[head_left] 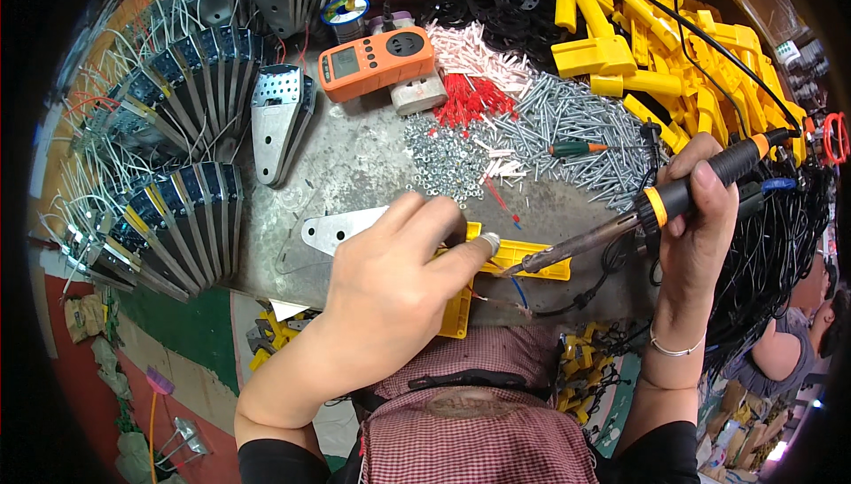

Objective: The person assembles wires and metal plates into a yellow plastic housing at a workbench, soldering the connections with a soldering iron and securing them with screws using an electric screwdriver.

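The yellow housing [542, 260] lies at the bench's [355, 152] near edge, partly under the left hand [394, 271]; a blue wire [519, 289] sits beside the soldering iron's [603, 239] tip, which is best steered clear of plastic and insulation. The left fingers pinch nearly together, their hold hidden, and should avoid the hot shaft; the right hand's [705, 209] wrap the handle, where a steady, light grip would help.

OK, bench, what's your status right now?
Right hand gripping black-and-orange soldering iron, tip over yellow plastic casing. Left hand near the tip, hold unclear, hiding some casing. Thin black cable close by.
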`<state>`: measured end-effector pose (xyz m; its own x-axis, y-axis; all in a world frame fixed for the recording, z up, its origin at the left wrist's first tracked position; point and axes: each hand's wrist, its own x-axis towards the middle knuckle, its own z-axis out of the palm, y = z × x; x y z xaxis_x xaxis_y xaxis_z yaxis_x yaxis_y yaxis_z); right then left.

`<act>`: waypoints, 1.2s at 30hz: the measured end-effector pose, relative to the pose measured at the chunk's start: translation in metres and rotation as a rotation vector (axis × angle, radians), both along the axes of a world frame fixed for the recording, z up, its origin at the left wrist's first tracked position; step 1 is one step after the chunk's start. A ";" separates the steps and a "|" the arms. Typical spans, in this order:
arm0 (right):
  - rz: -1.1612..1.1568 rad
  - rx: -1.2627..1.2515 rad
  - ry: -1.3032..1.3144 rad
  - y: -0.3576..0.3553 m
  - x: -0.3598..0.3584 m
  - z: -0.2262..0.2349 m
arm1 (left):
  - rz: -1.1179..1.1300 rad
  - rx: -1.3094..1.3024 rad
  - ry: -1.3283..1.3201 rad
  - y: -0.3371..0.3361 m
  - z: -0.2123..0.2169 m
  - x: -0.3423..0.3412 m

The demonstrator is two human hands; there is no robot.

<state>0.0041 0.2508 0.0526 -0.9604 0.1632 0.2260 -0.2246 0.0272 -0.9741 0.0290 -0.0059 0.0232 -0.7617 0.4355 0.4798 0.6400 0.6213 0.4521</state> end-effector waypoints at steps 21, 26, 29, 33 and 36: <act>0.102 -0.017 -0.007 -0.019 0.013 -0.001 | -0.015 0.183 -0.131 -0.018 -0.009 0.016; 0.093 -0.013 -0.008 -0.021 0.012 0.000 | -0.028 0.181 -0.123 -0.019 -0.010 0.017; 0.082 0.006 -0.002 -0.022 0.011 -0.001 | -0.036 0.189 -0.123 -0.019 -0.009 0.017; 0.085 0.000 -0.011 -0.019 0.010 -0.004 | -0.034 0.165 -0.125 -0.020 -0.008 0.018; 0.089 -0.007 0.010 -0.014 0.011 -0.005 | 0.121 0.088 -0.012 -0.032 -0.013 0.009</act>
